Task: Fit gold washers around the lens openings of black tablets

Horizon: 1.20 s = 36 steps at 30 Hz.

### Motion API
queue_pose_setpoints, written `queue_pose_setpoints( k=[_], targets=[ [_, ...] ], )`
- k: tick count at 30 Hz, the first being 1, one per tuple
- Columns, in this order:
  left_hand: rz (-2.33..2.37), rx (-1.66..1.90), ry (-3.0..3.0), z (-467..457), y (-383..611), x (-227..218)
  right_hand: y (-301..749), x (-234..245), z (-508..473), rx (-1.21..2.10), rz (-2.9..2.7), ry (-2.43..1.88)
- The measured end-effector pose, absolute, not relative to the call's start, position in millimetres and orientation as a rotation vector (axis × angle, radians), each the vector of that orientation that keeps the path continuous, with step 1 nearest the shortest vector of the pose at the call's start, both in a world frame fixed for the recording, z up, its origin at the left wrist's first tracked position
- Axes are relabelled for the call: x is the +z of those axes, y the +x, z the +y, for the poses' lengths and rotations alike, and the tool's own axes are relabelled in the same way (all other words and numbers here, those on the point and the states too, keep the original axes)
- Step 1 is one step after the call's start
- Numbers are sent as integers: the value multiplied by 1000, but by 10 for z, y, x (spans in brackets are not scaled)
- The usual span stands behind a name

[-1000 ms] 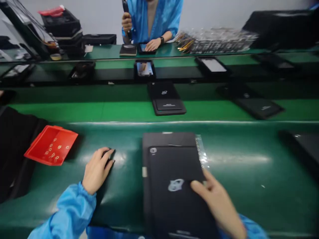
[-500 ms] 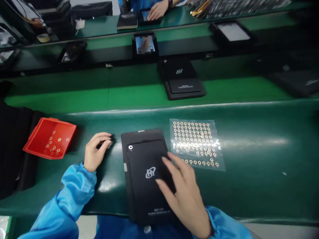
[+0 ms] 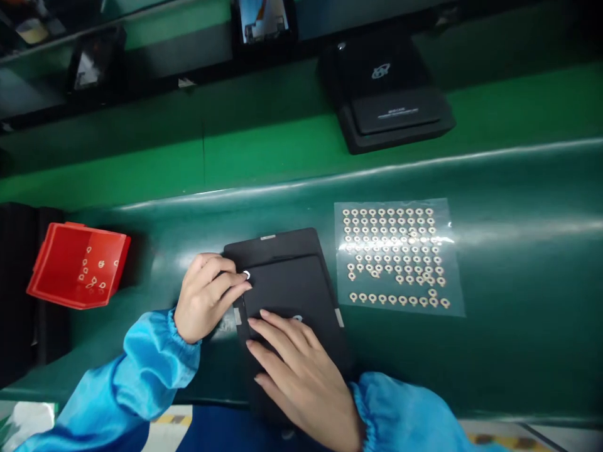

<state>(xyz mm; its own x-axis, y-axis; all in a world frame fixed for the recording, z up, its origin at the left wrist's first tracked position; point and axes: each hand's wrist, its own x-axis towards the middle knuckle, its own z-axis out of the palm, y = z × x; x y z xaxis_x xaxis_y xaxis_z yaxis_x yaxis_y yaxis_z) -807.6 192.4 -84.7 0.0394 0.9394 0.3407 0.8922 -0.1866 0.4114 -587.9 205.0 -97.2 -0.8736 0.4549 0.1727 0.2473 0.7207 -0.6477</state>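
A black tablet back cover (image 3: 287, 276) lies on the dark green bench mat (image 3: 499, 364), with a white ring (image 3: 246, 275) at its camera hole. My left hand (image 3: 207, 295) rests at the cover's upper left corner, fingertips curled against that ring. Whether those fingers pinch anything is hidden. My right hand (image 3: 301, 370) lies flat across the cover, fingers spread, hiding most of the logo. To the right sits a clear sheet of small gold rings (image 3: 396, 257).
A red plastic tray (image 3: 78, 267) holding several gold rings stands left of my left hand. Beyond the bench's raised edge, a green belt carries a black tablet stacked on a dark case (image 3: 386, 88). A lit tablet (image 3: 264, 22) sits on the far shelf.
My left hand has moved right onto the cover's corner beside the white ring. My right hand has slid up over the logo. The view has tipped further down.
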Motion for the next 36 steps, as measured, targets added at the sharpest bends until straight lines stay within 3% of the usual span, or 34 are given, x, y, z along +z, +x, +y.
queue_pose_setpoints(
  k=[5,12,18,25,36],
  targets=[
    [1880,897,2001,1835,-8080,-939,-5913,-957,2083,966,-2606,-531],
    [1811,679,2211,1919,-8159,-875,-5897,-974,2091,960,-2657,-478],
    [2097,1339,1833,1976,-8097,-810,-5892,-990,2074,920,-2670,-460],
    [1957,1061,1784,1902,-8016,-938,-5899,-981,2084,908,-2652,-483],
    [1990,577,2353,1860,-8076,-794,-5906,-971,2096,935,-2627,-489]
  ],
)
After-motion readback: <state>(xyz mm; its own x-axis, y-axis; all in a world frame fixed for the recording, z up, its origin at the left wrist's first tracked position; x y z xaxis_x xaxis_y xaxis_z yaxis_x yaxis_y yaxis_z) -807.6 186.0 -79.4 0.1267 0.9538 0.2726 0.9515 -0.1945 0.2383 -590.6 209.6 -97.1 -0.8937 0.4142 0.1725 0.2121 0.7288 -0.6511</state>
